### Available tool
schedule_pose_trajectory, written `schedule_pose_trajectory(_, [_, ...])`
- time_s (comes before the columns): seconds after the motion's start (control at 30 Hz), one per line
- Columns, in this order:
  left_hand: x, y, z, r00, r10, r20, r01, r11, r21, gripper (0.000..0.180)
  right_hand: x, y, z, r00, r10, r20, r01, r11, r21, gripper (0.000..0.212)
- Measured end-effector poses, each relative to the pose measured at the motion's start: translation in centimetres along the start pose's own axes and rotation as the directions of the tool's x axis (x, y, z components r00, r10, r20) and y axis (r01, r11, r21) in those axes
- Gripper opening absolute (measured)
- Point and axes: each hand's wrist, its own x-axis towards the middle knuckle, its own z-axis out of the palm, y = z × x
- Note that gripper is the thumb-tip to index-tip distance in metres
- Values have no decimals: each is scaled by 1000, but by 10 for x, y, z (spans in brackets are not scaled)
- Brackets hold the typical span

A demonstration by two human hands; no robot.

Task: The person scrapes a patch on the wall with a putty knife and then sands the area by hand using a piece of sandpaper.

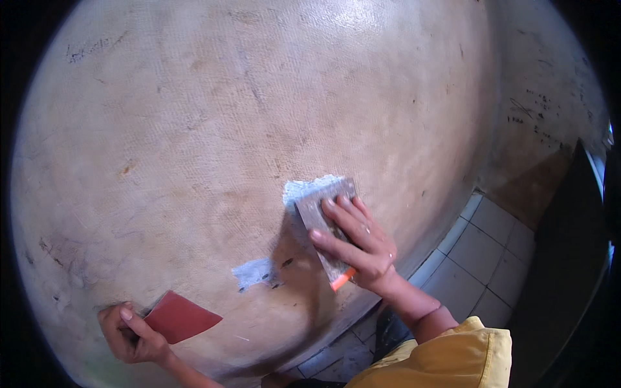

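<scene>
My right hand [359, 242] is closed around a putty scraper [310, 216] with a wide grey metal blade and an orange end. The blade's far edge lies against a wet-looking white patch of filler [304, 189] on the beige wall [194, 142]. My fingers lie along the back of the blade. At the lower left, my left hand [132, 333] grips a flat reddish-brown sheet [184, 317] by one side, close to the wall. Whether this sheet is stiff or flexible I cannot tell. Between the hands, a second pale patch [253, 273] shows on the wall, with dark pits beside it.
The wall meets another wall [537, 110] with dark scribbles at the right. Below it are white floor tiles [475, 239]. A large dark panel [559, 258] stands at the far right. Dark marks [90, 50] run over the wall's upper left.
</scene>
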Motion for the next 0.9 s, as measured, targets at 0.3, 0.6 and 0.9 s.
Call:
schedule_pose_trajectory(0.3, [-3,-3,0,1000,-18,4,18,1000,-13,16,-2,-3,-8,999,19,35,-20,1000,23,32])
schedule_pose_trajectory(0.6, [-3,-1,1,999,-40,2,40,999,11,17,-5,0,-12,995,11,99,-14,999,31,37])
schedule_pose_trajectory(0.9, [-5,-2,-2,998,-63,19,62,998,11,17,-6,5,-11,994,-49,100,44,998,46,37])
